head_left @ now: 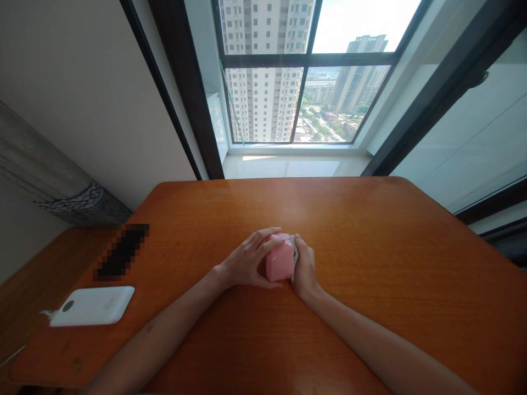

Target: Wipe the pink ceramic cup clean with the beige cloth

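Near the middle of the table, a small glossy pink box-shaped object (280,262) is between my two hands; its exact kind is not clear. My left hand (252,258) curls round its left side, with the fingers over the top and the thumb low near the table. A greyish-white piece (295,251), perhaps a folded cloth, lies along the pink object's right side. Closed on that piece, my right hand (305,270) presses it against the pink object. Most of the greyish-white piece is hidden by the fingers.
The brown wooden table (391,263) reaches to a windowed recess. On its left side lie a white device like a power bank (93,306) with a cable and a pixelated dark object (122,252). A grey curtain (61,170) hangs at left.
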`<state>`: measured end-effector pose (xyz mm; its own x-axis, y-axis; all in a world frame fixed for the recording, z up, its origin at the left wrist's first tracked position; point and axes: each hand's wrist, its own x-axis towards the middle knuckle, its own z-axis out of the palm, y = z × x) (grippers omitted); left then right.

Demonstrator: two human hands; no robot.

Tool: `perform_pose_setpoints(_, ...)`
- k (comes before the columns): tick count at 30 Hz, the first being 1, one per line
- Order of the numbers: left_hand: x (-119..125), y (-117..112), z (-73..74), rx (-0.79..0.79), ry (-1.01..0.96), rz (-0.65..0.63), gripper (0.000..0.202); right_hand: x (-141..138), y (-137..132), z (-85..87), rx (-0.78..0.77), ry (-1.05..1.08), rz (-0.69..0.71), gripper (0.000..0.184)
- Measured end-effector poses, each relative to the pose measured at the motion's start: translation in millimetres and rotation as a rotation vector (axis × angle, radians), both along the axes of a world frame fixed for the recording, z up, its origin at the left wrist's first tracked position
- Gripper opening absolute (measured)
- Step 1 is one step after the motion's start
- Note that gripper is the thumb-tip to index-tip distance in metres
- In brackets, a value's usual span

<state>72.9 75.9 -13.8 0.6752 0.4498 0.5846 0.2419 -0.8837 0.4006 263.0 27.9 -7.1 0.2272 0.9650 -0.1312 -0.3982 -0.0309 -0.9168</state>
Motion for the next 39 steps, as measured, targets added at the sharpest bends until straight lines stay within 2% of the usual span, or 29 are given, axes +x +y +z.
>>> perform_pose_setpoints(3,7,-5,4.6,-0.112,-0.103,0.002,0.116,0,-2,2.7,0.021,-0.075,-0.014,0.057)
perform_pose_setpoints(8,12,-14,6.9,-0.548,-0.186,0.094,0.099,-1,-5,7.0,-0.001,-0.095,-0.019,0.059)
perform_pose_setpoints(10,10,-14,5.1,-0.618,-0.181,0.090,0.102,-2,-4,7.5,-0.007,-0.076,-0.017,0.058)
perform_pose_setpoints(12,6,-11,2.1,-0.532,-0.153,0.067,0.117,-3,-3,7.7,-0.010,-0.067,-0.015,0.057)
perform_pose_setpoints(15,-1,-4,-2.5,-0.220,-0.040,-0.010,0.137,-3,-1,7.0,-0.020,-0.041,-0.012,0.056)
perform_pose_setpoints(17,-3,-1,-3.7,-0.065,0.020,-0.041,0.131,-2,-1,5.6,-0.026,-0.022,0.001,0.056)
perform_pose_setpoints(20,0,-1,-1.2,-0.041,0.005,-0.021,0.118,-1,-1,3.0,-0.020,-0.047,0.009,0.058)
perform_pose_setpoints(23,7,-7,4.1,-0.152,-0.080,-0.007,0.115,1,-3,1.9,-0.001,-0.098,-0.007,0.059)
perform_pose_setpoints(28,15,-20,7.9,-0.590,-0.176,0.103,0.099,1,-4,5.1,0.006,-0.117,-0.005,0.059)
perform_pose_setpoints(30,15,-21,6.6,-0.679,-0.181,0.106,0.099,1,-4,5.7,0.009,-0.110,-0.001,0.059)
perform_pose_setpoints(32,11,-19,4.0,-0.620,-0.176,0.091,0.111,1,-3,4.8,0.014,-0.100,0.007,0.057)
perform_pose_setpoints(35,4,-12,-0.4,-0.313,-0.082,0.010,0.130,1,-2,1.4,0.005,-0.068,0.016,0.054)
perform_pose_setpoints(37,1,-7,-1.8,-0.098,-0.013,-0.031,0.127,0,-2,0.0,-0.008,-0.051,0.011,0.054)
perform_pose_setpoints(39,2,-7,-0.5,-0.001,-0.009,-0.012,0.116,0,-2,0.7,-0.012,-0.051,0.008,0.056)
